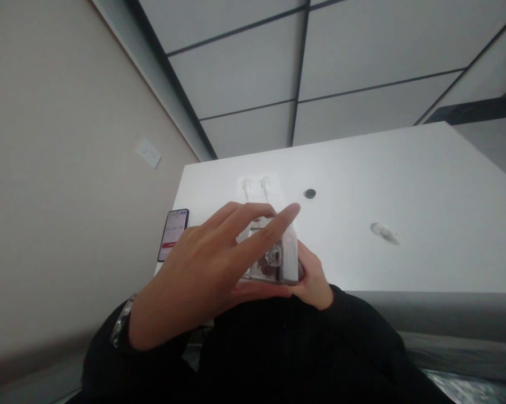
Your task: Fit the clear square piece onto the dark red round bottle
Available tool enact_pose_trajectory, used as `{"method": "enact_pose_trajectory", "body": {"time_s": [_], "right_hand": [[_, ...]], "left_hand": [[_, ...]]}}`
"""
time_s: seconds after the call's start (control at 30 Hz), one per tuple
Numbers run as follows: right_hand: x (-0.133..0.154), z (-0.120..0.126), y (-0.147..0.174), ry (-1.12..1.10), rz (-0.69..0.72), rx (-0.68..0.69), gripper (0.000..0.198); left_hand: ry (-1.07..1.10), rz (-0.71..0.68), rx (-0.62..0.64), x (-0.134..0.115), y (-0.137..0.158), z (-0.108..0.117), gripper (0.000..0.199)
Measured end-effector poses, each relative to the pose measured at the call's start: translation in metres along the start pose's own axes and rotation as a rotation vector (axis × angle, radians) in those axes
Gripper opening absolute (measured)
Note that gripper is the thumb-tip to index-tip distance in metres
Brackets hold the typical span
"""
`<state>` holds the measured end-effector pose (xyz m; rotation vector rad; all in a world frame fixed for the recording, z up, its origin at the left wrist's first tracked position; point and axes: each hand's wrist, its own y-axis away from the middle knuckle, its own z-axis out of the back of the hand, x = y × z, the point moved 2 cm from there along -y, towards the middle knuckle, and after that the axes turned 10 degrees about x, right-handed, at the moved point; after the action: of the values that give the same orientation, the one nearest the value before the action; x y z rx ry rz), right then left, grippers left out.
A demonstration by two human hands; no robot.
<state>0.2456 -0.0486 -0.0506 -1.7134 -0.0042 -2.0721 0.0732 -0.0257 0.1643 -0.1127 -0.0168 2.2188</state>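
A small clear plastic box [268, 269] with a white side and dark and shiny parts inside is held close to my body, over the table's near edge. My left hand [213, 258] reaches across it from the left, thumb below and fingers over the top, so much of the box is covered. Around its right side and underside curls my right hand [314, 275], with most of its fingers hidden behind the box. Just beyond the hands, two white earphones [256, 185] with thin stems or cords lie on the white table [345, 163].
At the table's left edge lies a phone [173, 233] showing a running timer. A dark round disc [310, 193] sits behind the box to the right. Farther right is a small crumpled clear plastic piece [384, 233]. A wall with a socket [149, 153] stands close on the left.
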Motion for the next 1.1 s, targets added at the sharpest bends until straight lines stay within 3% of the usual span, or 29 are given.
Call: {"method": "enact_pose_trajectory", "body": {"time_s": [0.27,0.4,0.53,0.83,1.1], "right_hand": [[0.003,0.002,0.000,0.031,0.053,-0.008,0.095],[0.006,0.005,-0.003,0.114,0.164,-0.007,0.107],[0.010,0.007,-0.005,0.150,0.245,-0.020,0.105],[0.006,0.007,-0.002,0.190,0.189,0.016,0.123],[0.005,0.006,-0.001,0.188,0.185,0.014,0.116]], "left_hand": [[0.062,0.037,-0.011,0.004,0.005,-0.003,0.077],[0.196,0.083,-0.076,0.012,0.014,-0.014,0.087],[0.363,0.164,-0.152,0.020,0.026,-0.030,0.091],[0.686,0.224,-0.240,0.027,0.043,-0.070,0.101],[0.851,0.305,-0.340,0.028,0.058,-0.098,0.099]]}}
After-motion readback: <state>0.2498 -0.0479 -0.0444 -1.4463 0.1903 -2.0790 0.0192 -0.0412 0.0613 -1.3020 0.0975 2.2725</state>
